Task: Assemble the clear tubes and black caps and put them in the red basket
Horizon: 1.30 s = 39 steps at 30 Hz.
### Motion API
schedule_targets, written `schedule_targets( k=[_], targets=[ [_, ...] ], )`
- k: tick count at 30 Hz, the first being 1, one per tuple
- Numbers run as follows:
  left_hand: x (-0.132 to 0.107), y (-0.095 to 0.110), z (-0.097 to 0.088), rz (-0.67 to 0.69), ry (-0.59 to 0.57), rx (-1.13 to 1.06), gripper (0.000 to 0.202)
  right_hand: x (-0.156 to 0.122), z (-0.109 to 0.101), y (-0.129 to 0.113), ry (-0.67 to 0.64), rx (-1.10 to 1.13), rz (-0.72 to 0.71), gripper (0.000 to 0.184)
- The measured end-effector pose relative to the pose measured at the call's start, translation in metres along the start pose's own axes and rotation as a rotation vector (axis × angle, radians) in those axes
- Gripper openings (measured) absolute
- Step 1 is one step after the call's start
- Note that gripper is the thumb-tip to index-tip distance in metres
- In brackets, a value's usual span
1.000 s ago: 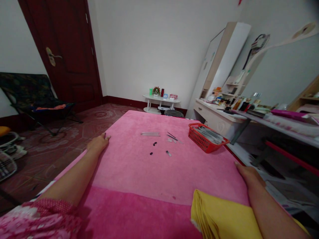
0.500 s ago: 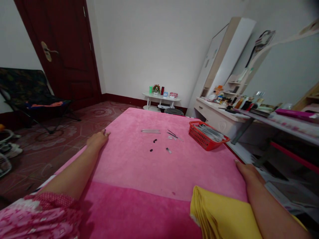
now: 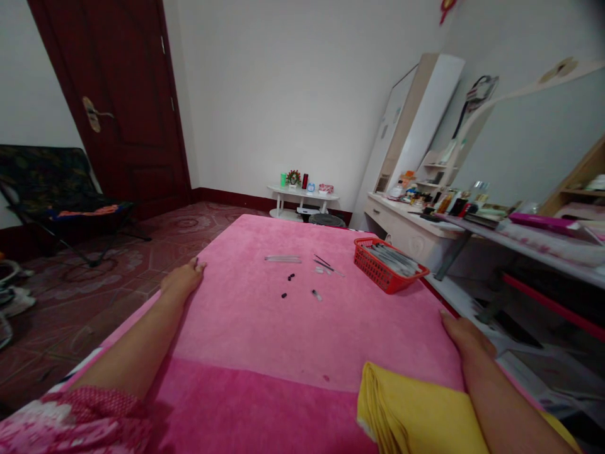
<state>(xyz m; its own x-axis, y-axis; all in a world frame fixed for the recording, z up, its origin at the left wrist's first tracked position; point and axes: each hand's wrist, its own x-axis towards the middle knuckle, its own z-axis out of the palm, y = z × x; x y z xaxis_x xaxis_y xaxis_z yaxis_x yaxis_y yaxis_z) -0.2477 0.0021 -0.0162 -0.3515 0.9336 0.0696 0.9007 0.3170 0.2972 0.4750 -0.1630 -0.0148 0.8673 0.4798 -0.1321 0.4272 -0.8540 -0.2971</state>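
Observation:
My left hand (image 3: pixel 183 279) rests on the left edge of the pink-covered table (image 3: pixel 246 328), holding nothing that I can see. My right hand (image 3: pixel 466 331) lies over the right edge, thumb on the cloth and the other fingers mostly hidden. Between them, well apart from both, are pen parts: clear pen barrels (image 3: pixel 282 258), thin dark refills (image 3: pixel 324 262), small clear pieces (image 3: pixel 319 270), several black bits (image 3: pixel 290 277) and a clear piece with a black end (image 3: pixel 316 294). A red plastic basket (image 3: pixel 378 271) full of grey pens (image 3: pixel 394 257) stands beyond my right hand.
A folded yellow cloth (image 3: pixel 416 410) lies by my right forearm at the near edge. Right of the table are a white dresser (image 3: pixel 401 221) and a shelf with bottles. A folding chair (image 3: pixel 61 189) is at the left, a low white table (image 3: pixel 302 194) at the far wall.
The whole view has shifted slightly, with the scene lower in the picture. Both hands stay on the table edges, and the pen parts and basket keep their places.

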Motion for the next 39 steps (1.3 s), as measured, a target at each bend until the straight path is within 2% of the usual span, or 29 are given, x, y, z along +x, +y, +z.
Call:
schedule_targets(
  k=[7,19,24,31,39],
  targets=[
    [0.002,-0.01,0.004,0.012,-0.012,-0.007,0.065,-0.01,-0.003,0.003,0.019,-0.009,-0.051,0.068],
    [-0.019,-0.024,-0.004,0.0,-0.028,0.007,0.065,-0.025,-0.008,0.015,-0.013,-0.017,-0.039,0.071],
    [-0.025,-0.03,-0.004,0.003,-0.009,0.009,0.065,-0.03,-0.008,0.022,0.018,-0.003,-0.065,0.071],
    [-0.032,-0.029,-0.008,0.0,-0.033,0.007,0.066,-0.025,-0.006,0.027,-0.018,-0.033,-0.042,0.07],
    [-0.036,-0.038,-0.008,0.013,-0.042,0.029,0.069,-0.02,-0.003,0.037,-0.036,-0.112,-0.09,0.073]
  ],
)
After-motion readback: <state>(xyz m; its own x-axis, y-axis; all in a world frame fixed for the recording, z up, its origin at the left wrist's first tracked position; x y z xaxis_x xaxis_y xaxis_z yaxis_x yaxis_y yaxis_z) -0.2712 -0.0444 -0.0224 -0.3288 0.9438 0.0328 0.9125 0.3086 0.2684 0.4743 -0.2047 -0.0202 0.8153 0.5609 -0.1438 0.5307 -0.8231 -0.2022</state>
